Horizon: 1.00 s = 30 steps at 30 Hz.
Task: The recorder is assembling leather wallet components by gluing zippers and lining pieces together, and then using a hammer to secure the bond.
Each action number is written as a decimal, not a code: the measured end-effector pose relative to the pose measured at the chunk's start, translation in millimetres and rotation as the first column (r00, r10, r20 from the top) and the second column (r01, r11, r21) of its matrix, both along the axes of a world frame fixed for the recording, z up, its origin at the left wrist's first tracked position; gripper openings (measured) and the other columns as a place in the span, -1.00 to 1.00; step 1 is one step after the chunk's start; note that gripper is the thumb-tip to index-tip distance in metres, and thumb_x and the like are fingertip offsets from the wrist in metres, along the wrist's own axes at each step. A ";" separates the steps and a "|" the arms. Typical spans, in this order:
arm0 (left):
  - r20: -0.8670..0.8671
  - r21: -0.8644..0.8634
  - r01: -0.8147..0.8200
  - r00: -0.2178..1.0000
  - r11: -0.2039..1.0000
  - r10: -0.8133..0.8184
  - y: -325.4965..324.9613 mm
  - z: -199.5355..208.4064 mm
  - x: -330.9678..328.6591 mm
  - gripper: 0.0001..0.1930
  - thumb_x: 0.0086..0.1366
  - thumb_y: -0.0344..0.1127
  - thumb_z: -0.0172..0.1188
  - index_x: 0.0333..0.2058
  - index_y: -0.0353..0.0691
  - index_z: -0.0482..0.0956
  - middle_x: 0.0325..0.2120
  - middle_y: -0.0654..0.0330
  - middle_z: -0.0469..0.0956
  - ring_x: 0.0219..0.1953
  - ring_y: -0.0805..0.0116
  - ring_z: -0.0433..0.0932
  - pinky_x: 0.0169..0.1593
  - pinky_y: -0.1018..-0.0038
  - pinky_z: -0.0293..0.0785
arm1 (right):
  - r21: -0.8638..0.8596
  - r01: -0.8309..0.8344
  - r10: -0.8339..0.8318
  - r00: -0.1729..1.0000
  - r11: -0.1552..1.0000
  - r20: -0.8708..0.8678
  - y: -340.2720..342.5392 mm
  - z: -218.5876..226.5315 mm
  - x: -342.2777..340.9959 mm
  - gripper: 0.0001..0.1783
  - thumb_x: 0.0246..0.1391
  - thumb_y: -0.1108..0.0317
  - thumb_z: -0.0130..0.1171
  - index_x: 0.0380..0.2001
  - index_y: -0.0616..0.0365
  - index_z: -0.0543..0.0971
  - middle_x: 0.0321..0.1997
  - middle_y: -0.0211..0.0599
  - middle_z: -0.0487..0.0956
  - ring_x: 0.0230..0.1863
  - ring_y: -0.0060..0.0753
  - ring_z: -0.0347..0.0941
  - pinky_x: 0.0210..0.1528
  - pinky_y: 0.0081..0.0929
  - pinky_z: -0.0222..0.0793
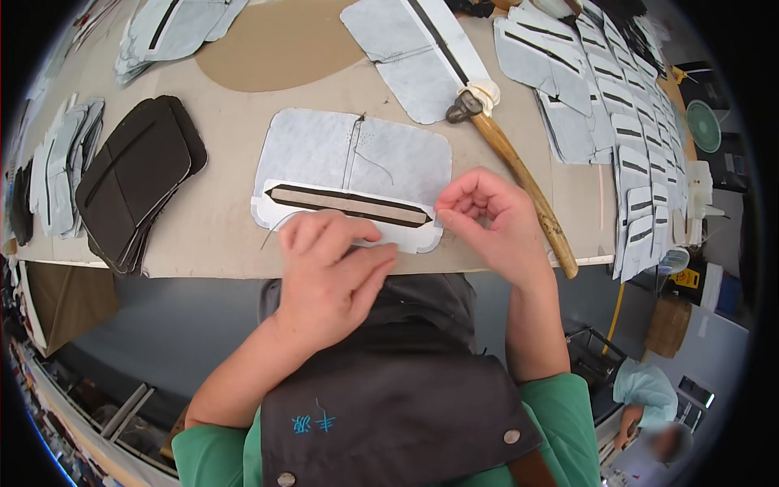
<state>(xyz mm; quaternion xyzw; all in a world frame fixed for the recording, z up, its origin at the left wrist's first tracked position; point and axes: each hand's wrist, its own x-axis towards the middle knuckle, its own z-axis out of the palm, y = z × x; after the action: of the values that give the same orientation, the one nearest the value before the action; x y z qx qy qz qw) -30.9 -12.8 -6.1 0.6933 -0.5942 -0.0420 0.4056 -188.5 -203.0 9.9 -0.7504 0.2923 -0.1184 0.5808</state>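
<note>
In front of me on the table lies a light grey panel (308,150) with rounded corners. A white strip runs along its near side, framing a long black-edged slot (349,206) with a beige middle. Loose thread trails over the panel. My left hand (329,264) rests at the panel's near edge, fingers bent and apart. At the right edge, my right hand (495,223) has thumb and forefinger pressed together; what they pinch is too small to make out. A hammer (527,187) with a wooden handle lies right of the panel, its head wrapped partly in white.
Dark panels (138,178) are stacked at left beside grey ones (65,170). Another grey panel (422,65) lies beyond the hammer head. Many overlapping grey pieces (625,122) cover the right side. The table's near edge (211,272) runs before my apron. Another person (645,390) is at lower right.
</note>
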 end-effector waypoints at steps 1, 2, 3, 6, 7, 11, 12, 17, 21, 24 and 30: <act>-0.003 -0.001 0.002 1.000 1.000 -0.002 1.8 -1.1 3.8 -0.74 0.06 -0.46 0.48 -0.23 -0.05 0.78 -0.20 0.36 0.61 -0.15 0.23 0.47 0.04 0.24 0.22 | 0.043 -0.005 0.005 1.000 0.999 0.005 2.4 2.0 -0.6 -0.87 0.17 0.58 0.36 -0.25 0.17 0.62 -0.30 -0.57 0.63 -0.32 -0.85 0.46 -0.24 -0.77 0.38; 0.020 0.004 -0.014 1.000 1.000 0.014 3.0 -2.3 7.2 -0.73 0.05 -0.45 0.48 -0.22 -0.05 0.78 -0.21 0.36 0.61 -0.14 0.24 0.47 0.04 0.24 0.22 | 0.042 -0.003 0.003 1.000 0.999 0.001 4.5 3.4 1.9 -0.87 0.17 0.58 0.36 -0.25 0.17 0.62 -0.30 -0.57 0.63 -0.32 -0.85 0.46 -0.24 -0.77 0.38; 0.046 0.011 -0.032 0.998 0.999 0.031 3.2 -3.3 9.0 -0.73 0.05 -0.44 0.49 -0.22 -0.06 0.78 -0.21 0.36 0.61 -0.14 0.24 0.47 0.04 0.25 0.23 | 0.010 0.005 -0.004 1.000 1.000 -0.020 6.3 3.4 7.3 -0.87 0.17 0.58 0.37 -0.27 0.16 0.62 -0.34 -0.58 0.61 -0.35 -0.85 0.44 -0.28 -0.77 0.37; 0.056 0.063 -0.027 0.998 0.998 0.024 2.2 -7.1 5.9 -0.71 0.08 -0.43 0.49 -0.17 -0.09 0.78 -0.19 0.34 0.60 -0.11 0.23 0.48 0.07 0.23 0.24 | -0.018 0.003 -0.004 0.995 1.000 -0.095 8.0 7.2 18.0 -0.90 0.13 0.57 0.36 -0.34 0.19 0.61 -0.39 -0.53 0.61 -0.39 -0.79 0.47 -0.34 -0.69 0.39; 0.062 0.076 -0.025 0.998 0.997 0.020 2.1 -8.4 4.3 -0.71 0.09 -0.42 0.49 -0.16 -0.09 0.78 -0.18 0.33 0.59 -0.11 0.22 0.48 0.08 0.23 0.24 | -0.013 -0.007 0.005 0.989 1.000 -0.146 7.5 7.7 20.0 -0.92 0.10 0.55 0.35 -0.38 0.22 0.61 -0.42 -0.47 0.63 -0.41 -0.71 0.51 -0.35 -0.62 0.43; 0.067 0.105 -0.038 0.997 0.994 0.031 1.6 -7.1 2.1 -0.69 0.10 -0.41 0.48 -0.13 -0.09 0.78 -0.16 0.32 0.58 -0.10 0.21 0.48 0.08 0.21 0.24 | -0.058 -0.047 0.040 0.991 0.997 -0.124 -1.2 -0.6 20.3 -0.90 0.05 0.54 0.36 -0.45 0.23 0.60 -0.50 -0.43 0.62 -0.46 -0.68 0.51 -0.38 -0.59 0.42; 0.077 0.112 -0.039 0.997 0.993 0.031 0.9 -6.9 2.2 -0.69 0.11 -0.42 0.47 -0.12 -0.08 0.78 -0.16 0.32 0.58 -0.10 0.21 0.48 0.08 0.21 0.24 | 0.012 -0.053 0.054 0.990 0.999 -0.130 -5.4 -3.5 20.1 -0.86 0.08 0.58 0.38 -0.45 0.19 0.58 -0.48 -0.52 0.60 -0.45 -0.78 0.45 -0.40 -0.67 0.36; 0.122 0.162 -0.020 0.993 0.987 0.000 -3.1 -4.0 1.5 -0.69 0.11 -0.44 0.45 -0.12 -0.08 0.77 -0.16 0.32 0.57 -0.10 0.21 0.48 0.06 0.22 0.25 | 0.096 -0.134 0.148 0.976 0.986 -0.159 -21.9 1.3 23.5 -0.80 0.09 0.63 0.39 -0.47 0.16 0.57 -0.44 -0.60 0.59 -0.45 -0.87 0.41 -0.42 -0.75 0.32; 0.049 0.066 0.100 0.993 0.993 -0.103 -16.6 -9.2 -4.8 -0.66 0.07 -0.50 0.42 -0.13 -0.11 0.77 -0.19 0.31 0.55 -0.14 0.22 0.49 0.00 0.24 0.28 | 0.078 -0.316 0.326 0.913 0.945 -0.246 -37.7 9.6 35.9 -0.82 0.00 0.59 0.42 -0.49 0.18 0.57 -0.50 -0.55 0.60 -0.48 -0.80 0.44 -0.43 -0.68 0.34; 0.064 0.033 0.088 0.994 0.996 -0.090 -22.7 -12.3 -6.7 -0.69 0.04 -0.47 0.35 -0.17 -0.17 0.75 -0.21 0.33 0.53 -0.11 0.29 0.50 0.01 0.32 0.33 | 0.039 -0.438 0.424 0.840 0.898 -0.339 -46.4 17.7 50.1 -0.83 -0.07 0.56 0.44 -0.54 0.21 0.58 -0.56 -0.48 0.60 -0.52 -0.72 0.45 -0.45 -0.62 0.36; 0.054 0.074 0.089 0.994 0.993 -0.093 -23.8 -9.9 -7.9 -0.69 0.07 -0.50 0.44 -0.15 -0.13 0.76 -0.20 0.31 0.55 -0.15 0.24 0.49 -0.03 0.28 0.30 | -0.051 -0.649 0.559 0.689 0.759 -0.461 -54.9 30.2 73.7 -0.82 -0.15 0.54 0.47 -0.62 0.23 0.60 -0.61 -0.40 0.60 -0.55 -0.62 0.46 -0.47 -0.54 0.35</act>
<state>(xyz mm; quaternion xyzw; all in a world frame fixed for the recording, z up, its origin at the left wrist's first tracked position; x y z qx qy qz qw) -38.8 -36.5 -16.0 0.6803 -0.6349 -0.0618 0.3610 -114.8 -257.9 40.1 -0.8684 0.1306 0.2140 0.4278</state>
